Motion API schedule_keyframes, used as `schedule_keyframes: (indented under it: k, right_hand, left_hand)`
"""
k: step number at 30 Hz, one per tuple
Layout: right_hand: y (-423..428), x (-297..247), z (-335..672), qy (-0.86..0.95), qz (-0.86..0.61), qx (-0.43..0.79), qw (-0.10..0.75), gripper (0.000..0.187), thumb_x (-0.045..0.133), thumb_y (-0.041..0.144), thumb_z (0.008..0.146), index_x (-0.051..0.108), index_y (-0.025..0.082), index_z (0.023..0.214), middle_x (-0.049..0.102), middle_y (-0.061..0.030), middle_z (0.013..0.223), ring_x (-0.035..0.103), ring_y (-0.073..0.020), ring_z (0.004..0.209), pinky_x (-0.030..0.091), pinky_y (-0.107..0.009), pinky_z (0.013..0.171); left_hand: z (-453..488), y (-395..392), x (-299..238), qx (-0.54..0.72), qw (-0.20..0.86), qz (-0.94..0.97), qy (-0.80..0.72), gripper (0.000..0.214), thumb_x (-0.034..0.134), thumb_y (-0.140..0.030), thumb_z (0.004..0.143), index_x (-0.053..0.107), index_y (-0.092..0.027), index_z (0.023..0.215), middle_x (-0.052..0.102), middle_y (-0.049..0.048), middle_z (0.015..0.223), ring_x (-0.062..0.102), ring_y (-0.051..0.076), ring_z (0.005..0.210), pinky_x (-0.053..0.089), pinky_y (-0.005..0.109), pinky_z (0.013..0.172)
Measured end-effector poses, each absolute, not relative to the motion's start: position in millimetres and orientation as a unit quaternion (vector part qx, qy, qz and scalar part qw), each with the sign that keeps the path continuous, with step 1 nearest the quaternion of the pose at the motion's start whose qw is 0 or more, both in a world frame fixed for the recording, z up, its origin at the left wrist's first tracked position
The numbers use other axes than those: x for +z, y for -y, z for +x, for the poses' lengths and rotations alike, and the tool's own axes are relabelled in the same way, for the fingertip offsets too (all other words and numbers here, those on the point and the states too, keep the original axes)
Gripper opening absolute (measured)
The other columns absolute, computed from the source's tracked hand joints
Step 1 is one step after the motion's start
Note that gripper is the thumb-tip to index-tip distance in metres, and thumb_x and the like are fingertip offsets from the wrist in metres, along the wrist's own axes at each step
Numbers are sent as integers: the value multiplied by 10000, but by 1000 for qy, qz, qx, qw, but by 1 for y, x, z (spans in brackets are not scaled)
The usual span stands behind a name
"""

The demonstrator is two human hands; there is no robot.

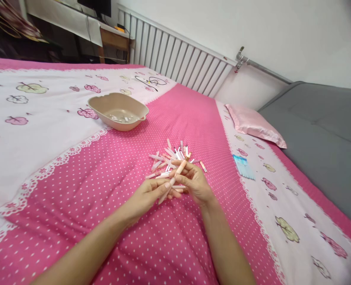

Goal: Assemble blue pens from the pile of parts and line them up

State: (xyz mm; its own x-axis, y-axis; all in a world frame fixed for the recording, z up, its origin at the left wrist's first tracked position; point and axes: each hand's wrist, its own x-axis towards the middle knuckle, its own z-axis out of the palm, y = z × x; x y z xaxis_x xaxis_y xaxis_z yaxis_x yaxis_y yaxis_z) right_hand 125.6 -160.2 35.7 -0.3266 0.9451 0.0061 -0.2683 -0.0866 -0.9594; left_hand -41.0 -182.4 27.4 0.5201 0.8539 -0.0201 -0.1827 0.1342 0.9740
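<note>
Both my hands are together over the pink dotted bedspread, in front of a loose pile of pens (175,152) in pinks and white. My right hand (197,184) is closed round a peach-coloured pen (181,167), thumb along its barrel, its darker end pointing up and away from me. My left hand (150,194) pinches the pale lower end of the pen between thumb and fingers. A pale pointed piece (163,196) sticks out below the left fingertips; whether it belongs to the same pen I cannot tell. The fingers partly hide the near side of the pile.
A beige plastic basin (95,107) with small whitish pieces inside stands at the back left. To the right lies a row of light-blue pens (244,168). Farther off are a thin black cable (153,81), a pink pillow (254,126) and a grey headboard (314,126).
</note>
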Motion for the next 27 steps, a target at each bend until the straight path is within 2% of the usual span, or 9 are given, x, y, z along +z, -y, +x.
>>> schedule_keyframes:
  k: [2,6,11,18,20,23,27]
  right_hand:
    - [161,36,126,490,-347,652,463,374,750,199,643,631,214,997,701,-6,812,654,-120,688,538,-231,626]
    - [161,35,126,503,-347,646,457,374,752,209,642,628,211,995,697,-7,806,658,-129,693,541,-246,633]
    - [162,34,124,512,-358,638,450,383,750,231,646,614,216,1003,696,-11,801,659,-140,686,546,-266,629]
    - [151,34,135,534,-437,532,491,361,697,288,697,600,222,1039,668,-45,1017,632,-156,882,517,-303,771]
    - [146,29,143,569,-469,498,456,333,685,287,700,612,195,1012,680,-50,940,631,-169,878,504,-317,774]
    - [143,19,149,643,-496,471,345,256,655,293,713,653,167,935,685,-47,846,641,-183,798,493,-327,727]
    - [151,17,141,705,-534,394,250,214,590,300,762,679,182,917,690,-43,790,637,-187,709,460,-295,632]
  left_hand:
    - [-41,182,28,381,694,530,-304,329,564,-424,801,725,-139,829,677,80,727,630,224,866,449,392,887]
    - [-38,181,32,394,708,505,-297,273,647,-382,740,724,-139,836,699,100,909,634,242,918,456,405,900]
    - [-38,182,29,399,695,509,-315,250,669,-344,725,723,-137,853,707,103,903,642,247,903,478,392,874]
    - [-43,178,29,486,650,410,-416,372,692,-394,686,650,-124,938,700,89,841,650,190,702,514,294,636]
    - [-44,176,28,519,618,390,-443,407,700,-402,671,620,-122,955,691,79,834,635,174,717,490,255,609]
    - [-44,175,27,547,592,378,-456,403,714,-396,650,594,-124,922,673,62,813,613,158,744,465,228,614]
    - [-42,175,25,535,584,399,-462,370,703,-393,656,588,-130,890,637,26,770,551,105,615,415,203,537]
